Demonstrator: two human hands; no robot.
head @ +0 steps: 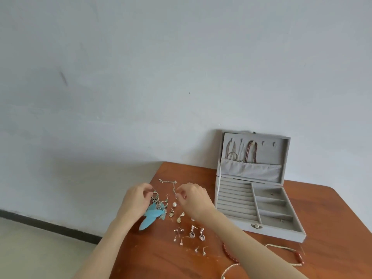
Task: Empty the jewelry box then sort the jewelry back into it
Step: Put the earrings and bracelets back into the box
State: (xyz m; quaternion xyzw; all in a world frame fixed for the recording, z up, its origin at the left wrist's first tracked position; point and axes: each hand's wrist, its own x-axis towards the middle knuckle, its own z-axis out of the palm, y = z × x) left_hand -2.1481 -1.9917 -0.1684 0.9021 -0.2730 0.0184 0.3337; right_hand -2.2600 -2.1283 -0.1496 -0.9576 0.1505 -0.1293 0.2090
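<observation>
The grey jewelry box (298, 233) stands open at the right of the wooden table (153, 258), with several necklaces (242, 151) hanging in its lid. My left hand (135, 198) pinches the hook of the blue feather earrings (154, 215), which lie on the table. My right hand (194, 197) has its fingertips pinched on a thin silver chain (171, 183). Loose on the table between my arms are a pearl earring (174, 204), drop earrings (180, 217) and several small studs (188, 237).
A red bead necklace (229, 255) and a pale chain with red beads (289, 251) lie near the front right. The table's left edge runs close beside my left hand. A grey wall is just behind the box.
</observation>
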